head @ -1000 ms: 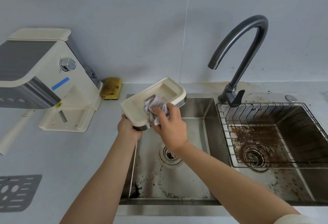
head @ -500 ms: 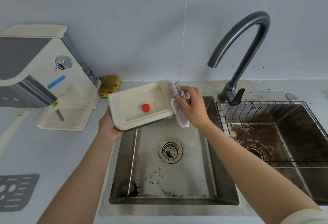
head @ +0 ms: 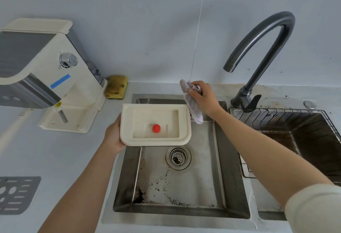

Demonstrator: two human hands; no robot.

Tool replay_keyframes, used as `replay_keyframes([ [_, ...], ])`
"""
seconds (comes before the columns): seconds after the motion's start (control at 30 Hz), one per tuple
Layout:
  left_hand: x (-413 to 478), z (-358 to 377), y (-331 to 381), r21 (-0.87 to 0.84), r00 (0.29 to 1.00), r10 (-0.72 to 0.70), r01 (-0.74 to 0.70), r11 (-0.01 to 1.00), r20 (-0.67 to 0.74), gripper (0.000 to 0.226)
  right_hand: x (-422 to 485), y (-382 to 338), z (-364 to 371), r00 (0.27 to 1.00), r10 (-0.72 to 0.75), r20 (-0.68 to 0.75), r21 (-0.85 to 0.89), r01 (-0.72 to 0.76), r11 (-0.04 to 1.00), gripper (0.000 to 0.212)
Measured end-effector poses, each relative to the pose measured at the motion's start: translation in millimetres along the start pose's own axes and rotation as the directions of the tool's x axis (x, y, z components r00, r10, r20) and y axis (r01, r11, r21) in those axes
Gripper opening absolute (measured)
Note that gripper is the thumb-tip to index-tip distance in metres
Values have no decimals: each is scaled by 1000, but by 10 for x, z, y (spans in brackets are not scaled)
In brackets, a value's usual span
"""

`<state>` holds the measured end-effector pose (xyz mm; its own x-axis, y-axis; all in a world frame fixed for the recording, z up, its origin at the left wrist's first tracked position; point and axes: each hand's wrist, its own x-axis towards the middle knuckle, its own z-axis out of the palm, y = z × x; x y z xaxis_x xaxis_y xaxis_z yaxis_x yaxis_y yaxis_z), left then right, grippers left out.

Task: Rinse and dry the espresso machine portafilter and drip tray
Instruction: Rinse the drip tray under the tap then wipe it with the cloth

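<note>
Lying below everything, the sink (head: 184,186) is holding brown grit. Over its rear-left corner the left hand (head: 112,136) is gripping the tray (head: 156,107) level by its left edge, fingers hidden underneath. The right hand (head: 203,98) is clenching a hanging cloth (head: 194,111) just beside the tray's right corner. A red float (head: 156,128) is showing inside the tray.

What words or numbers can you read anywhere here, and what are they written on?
No text here can be read.
Small yellow sticker on the cream and silver espresso machine: too small and blurred.
Blue tape strip on that machine: blank.
Cream plastic drip tray in the left hand: no print.
Pale crumpled cloth in the right hand: no print.
</note>
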<state>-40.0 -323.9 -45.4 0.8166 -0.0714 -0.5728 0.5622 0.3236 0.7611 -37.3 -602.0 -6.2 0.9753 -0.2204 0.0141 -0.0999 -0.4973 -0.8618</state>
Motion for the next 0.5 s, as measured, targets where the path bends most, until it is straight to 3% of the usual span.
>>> replay_keyframes([
  [0.2,11,-49,-37,-3,997,3,-3,1000,-79,24,417,98,-83,986,-74,151,-347,123,930,28],
  [0.33,99,-52,-9,2,995,16,-16,1000,-101,30,679,30,12,945,-93,312,-638,282,716,31],
  [0.5,257,-47,-10,16,994,10,-8,1000,-107,31,991,-5,281,891,-51,452,-762,416,496,40],
])
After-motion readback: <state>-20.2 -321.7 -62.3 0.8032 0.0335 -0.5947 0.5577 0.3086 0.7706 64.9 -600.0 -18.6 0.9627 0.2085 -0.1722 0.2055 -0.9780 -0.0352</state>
